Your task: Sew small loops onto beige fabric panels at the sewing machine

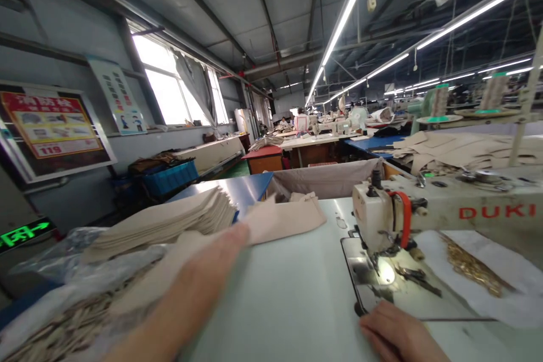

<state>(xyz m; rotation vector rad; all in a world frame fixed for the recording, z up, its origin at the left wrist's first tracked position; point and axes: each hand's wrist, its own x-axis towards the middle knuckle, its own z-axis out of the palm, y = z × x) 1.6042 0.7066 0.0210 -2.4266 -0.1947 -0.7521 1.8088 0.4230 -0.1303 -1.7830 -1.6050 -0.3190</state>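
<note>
My left hand (207, 271) is smeared by motion and reaches forward over the pale table. Its fingertips meet the near end of a beige fabric piece (288, 220), and whether they grip it cannot be made out. Left of that hand lies a stack of cut beige fabric panels (169, 215). My right hand (396, 328) rests on the table with fingers curled and pressed together, just in front of the metal plate (358, 268) of a sewing machine (382, 215). Anything under those fingers is hidden. The machine's lamp lights its needle area.
A plastic bag with beige strips (80, 311) lies at the left. White paper with small gold-coloured parts (475, 268) is right of the needle. Behind the table edge hangs a cloth-lined bin (331, 178). More fabric pieces (475, 150) are piled beyond the machine.
</note>
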